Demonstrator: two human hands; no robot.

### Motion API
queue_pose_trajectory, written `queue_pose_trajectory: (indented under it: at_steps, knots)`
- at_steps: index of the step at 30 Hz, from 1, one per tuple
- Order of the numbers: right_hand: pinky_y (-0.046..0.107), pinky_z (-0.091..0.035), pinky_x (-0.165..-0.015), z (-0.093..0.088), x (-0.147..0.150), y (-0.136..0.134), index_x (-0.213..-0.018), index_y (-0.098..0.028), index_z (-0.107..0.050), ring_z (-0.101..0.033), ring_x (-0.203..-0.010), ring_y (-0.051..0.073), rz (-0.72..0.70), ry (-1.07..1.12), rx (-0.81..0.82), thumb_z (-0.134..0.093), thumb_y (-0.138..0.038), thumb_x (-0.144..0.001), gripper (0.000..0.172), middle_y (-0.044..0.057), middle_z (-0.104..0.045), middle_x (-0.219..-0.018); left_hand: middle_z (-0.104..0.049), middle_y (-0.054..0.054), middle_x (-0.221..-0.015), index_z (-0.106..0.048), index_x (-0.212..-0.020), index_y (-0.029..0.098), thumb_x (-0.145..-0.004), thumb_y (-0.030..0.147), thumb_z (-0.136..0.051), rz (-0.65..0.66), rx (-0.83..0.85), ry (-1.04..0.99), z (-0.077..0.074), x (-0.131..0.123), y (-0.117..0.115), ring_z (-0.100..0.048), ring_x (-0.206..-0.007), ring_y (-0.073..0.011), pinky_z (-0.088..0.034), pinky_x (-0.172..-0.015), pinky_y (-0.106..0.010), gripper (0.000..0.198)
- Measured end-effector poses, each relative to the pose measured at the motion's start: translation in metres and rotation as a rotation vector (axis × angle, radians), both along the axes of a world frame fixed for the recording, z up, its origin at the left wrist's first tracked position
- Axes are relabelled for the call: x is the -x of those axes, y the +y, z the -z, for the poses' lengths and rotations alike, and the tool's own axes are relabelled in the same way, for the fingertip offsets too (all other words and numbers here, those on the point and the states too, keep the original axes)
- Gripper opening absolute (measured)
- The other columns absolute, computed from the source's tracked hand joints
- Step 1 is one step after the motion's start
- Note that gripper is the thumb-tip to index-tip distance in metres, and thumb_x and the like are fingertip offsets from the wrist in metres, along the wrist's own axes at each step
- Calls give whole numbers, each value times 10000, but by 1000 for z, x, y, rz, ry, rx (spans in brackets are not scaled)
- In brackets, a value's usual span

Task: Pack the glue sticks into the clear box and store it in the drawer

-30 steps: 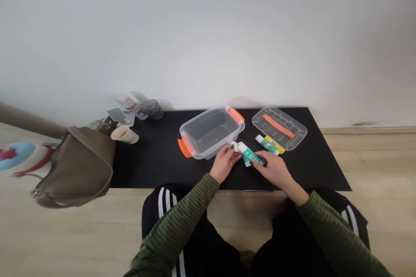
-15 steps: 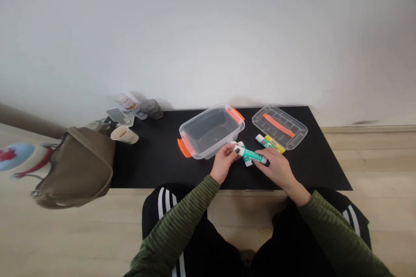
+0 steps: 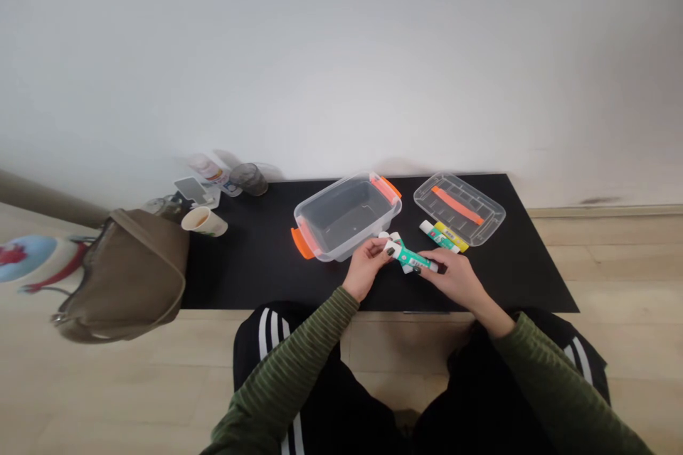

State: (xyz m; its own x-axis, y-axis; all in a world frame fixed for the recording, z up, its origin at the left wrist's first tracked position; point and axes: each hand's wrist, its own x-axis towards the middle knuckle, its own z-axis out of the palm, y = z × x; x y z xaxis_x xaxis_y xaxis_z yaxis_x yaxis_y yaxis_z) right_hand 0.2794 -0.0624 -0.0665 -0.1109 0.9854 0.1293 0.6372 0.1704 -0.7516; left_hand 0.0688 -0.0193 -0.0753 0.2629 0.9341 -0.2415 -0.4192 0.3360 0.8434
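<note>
Green-and-white tube (image 3: 410, 257) lay crosswise between the person's two hands, over the black tabletop (image 3: 240, 263), nearer its front edge than its back edge and a little right of the middle. Its left end, bunched with white pieces too small to make out, sat just beside the near corner of a clear plastic box (image 3: 331, 192) with orange handles.

The left hand (image 3: 366, 269) gripped that end, its fingers (image 3: 376, 249) closed narrowly around the tube, with dark nails against the white and green. The right hand (image 3: 453, 277) held the other end, its fingers (image 3: 435, 258) curled over the tube, and a dark tip showed just past them. Neither hand was spread wide, and only the printed middle of the tube showed between them.

Just behind the right hand, a white-and-green stick (image 3: 437, 237) and a yellow stick (image 3: 452, 236) lay side by side on the tabletop, just beside a clear plastic lid (image 3: 442, 192) with an orange strip, near the back right corner. Toward the back left corner stood a paper cup (image 3: 204, 222) holding a brownish liquid, and a brown bag (image 3: 128, 277) overlapped the left edge.
</note>
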Motion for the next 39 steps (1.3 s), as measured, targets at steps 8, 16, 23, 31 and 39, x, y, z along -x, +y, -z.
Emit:
queue_pose_trajectory:
  at_steps: [8, 16, 23, 31, 39]
  knots:
    - [274, -468, -606, 2, 0, 0, -1023, -205, -748, -583, -638, 153, 10, 168, 209, -655, -468, -797, 359, 19, -725, -810, -724, -63, -1003, -685, -939, 151, -683, 321, -836, 38, -31, 25, 0, 1, 2, -666, -946, -186, -503, -931, -357, 342]
    - [283, -472, -650, 5, 3, 1, -947, -150, -753, -604, -677, 161, -71, 545, 508, -671, -539, -767, 437, 47, -728, -796, -724, -71, -1037, -696, -970, 161, -713, 346, -811, 80, -50, 29, 4, 1, 1, -665, -946, -185, -506, -898, -329, 337]
    - [279, -459, -656, -4, -2, 10, -970, -176, -746, -617, -723, 178, -89, 329, 380, -597, -574, -821, 450, 44, -727, -829, -694, -103, -1146, -670, -1133, 165, -885, 457, -590, -5, -264, 395, 7, 2, 7, -669, -923, -202, -548, -730, -295, 392]
    - [322, -473, -770, 18, -9, 13, -1068, -213, -713, -645, -940, 238, 244, -419, 29, -551, -386, -882, 301, 80, -721, -1040, -545, -60, -1409, -538, -1332, 244, -917, 120, -409, 76, -763, 1214, 22, 5, 10, -594, -1182, -217, -511, -945, -335, 452]
    - [300, -443, -704, 19, 2, 19, -1025, -190, -679, -556, -1043, 257, 316, -690, -28, -502, -383, -928, 279, 119, -660, -1069, -559, -102, -1293, -507, -1271, 202, -938, 193, -436, 181, -823, 1565, 27, 2, 9, -641, -1015, -208, -528, -777, -293, 340]
